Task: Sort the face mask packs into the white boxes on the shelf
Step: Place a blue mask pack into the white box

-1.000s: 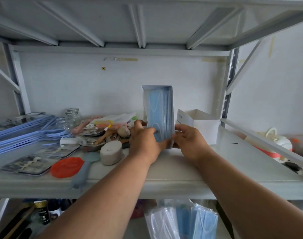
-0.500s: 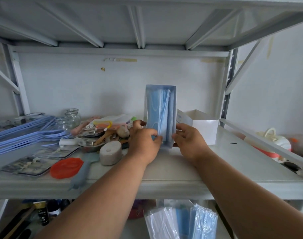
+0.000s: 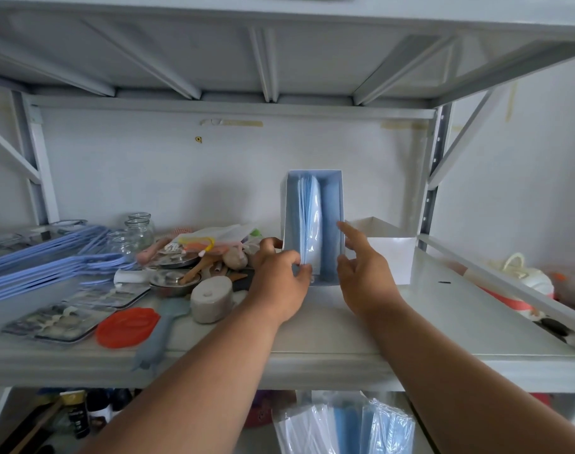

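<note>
A tall white box [image 3: 331,224] stands on end on the shelf [image 3: 345,335], its open side facing me. Blue face mask packs [image 3: 310,221] stand inside it, against the left side. My left hand [image 3: 279,280] grips the box's lower left wall, thumb pressed on the packs. To the right of the box my right hand [image 3: 364,276] is open, and its index finger touches the box's right edge. A second, lower white box [image 3: 391,257] stands open just behind my right hand. More bagged mask packs [image 3: 345,424] lie below the shelf.
The shelf's left half is crowded: blue hangers [image 3: 50,257], glass jars [image 3: 138,231], metal bowls [image 3: 174,280], a grey tape roll [image 3: 212,298], an orange lid [image 3: 125,327] and blister trays [image 3: 60,319]. A steel upright [image 3: 433,191] bounds the right side.
My right hand has let go of the box's lower right and spread open beside it. The box now faces me squarely, and my left hand keeps its hold.
</note>
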A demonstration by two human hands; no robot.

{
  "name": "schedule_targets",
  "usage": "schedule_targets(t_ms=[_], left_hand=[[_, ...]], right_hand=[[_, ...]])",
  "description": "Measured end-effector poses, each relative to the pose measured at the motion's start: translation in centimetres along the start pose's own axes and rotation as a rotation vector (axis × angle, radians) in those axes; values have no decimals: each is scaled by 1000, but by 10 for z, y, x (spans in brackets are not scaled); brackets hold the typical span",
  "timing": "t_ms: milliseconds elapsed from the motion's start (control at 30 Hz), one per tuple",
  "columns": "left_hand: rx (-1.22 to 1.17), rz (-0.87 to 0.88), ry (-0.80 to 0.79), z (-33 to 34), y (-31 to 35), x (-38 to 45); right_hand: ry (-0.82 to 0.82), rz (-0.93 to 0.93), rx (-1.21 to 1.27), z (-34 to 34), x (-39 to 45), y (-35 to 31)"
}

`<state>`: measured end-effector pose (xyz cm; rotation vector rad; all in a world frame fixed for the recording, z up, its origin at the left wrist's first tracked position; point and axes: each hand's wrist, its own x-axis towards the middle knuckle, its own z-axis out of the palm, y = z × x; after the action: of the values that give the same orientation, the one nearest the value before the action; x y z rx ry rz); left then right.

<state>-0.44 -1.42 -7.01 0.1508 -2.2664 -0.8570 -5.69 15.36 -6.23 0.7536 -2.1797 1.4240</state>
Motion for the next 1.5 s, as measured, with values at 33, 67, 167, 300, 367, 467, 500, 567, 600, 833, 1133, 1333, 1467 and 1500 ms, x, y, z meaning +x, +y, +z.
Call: schedule_targets(t_ms=[33, 67, 167, 300, 367, 467, 500, 567, 600, 833, 1133, 1333, 1467, 1500], left_hand=[[2, 4, 4, 0, -1, 1], [3, 7, 10, 1, -1, 1], [6, 10, 8, 1, 0, 0], [7, 8, 8, -1, 2, -2], [10, 8, -2, -3, 3, -3], [15, 23, -16, -5, 5, -5], [18, 29, -19, -5, 6, -5], [12, 43, -28, -6, 7, -6], [6, 56, -37, -5, 7, -6], [-13, 68, -70, -6, 12, -9], [38, 0, -37, -9, 11, -7], [58, 3, -47, -11, 14, -10], [38, -5, -58, -11, 15, -10], [34, -3, -57, -11, 16, -10]], right_hand=[[0, -1, -13, 1, 1, 1], [2, 9, -20, 2, 3, 3], [-11, 36, -16, 3, 4, 6], [20, 41, 28, 2, 4, 7], [38, 60, 87, 3, 6, 11], [59, 98, 160, 1, 8, 15], [66, 109, 169, 1, 8, 15], [82, 133, 162, 0, 7, 15], [95, 145, 153, -1, 7, 15], [169, 129, 116, -7, 1, -1], [82, 173, 161, -4, 2, 1], [98, 182, 120, -2, 3, 2], [126, 136, 69, -4, 2, -2], [129, 111, 57, -4, 1, -4]])
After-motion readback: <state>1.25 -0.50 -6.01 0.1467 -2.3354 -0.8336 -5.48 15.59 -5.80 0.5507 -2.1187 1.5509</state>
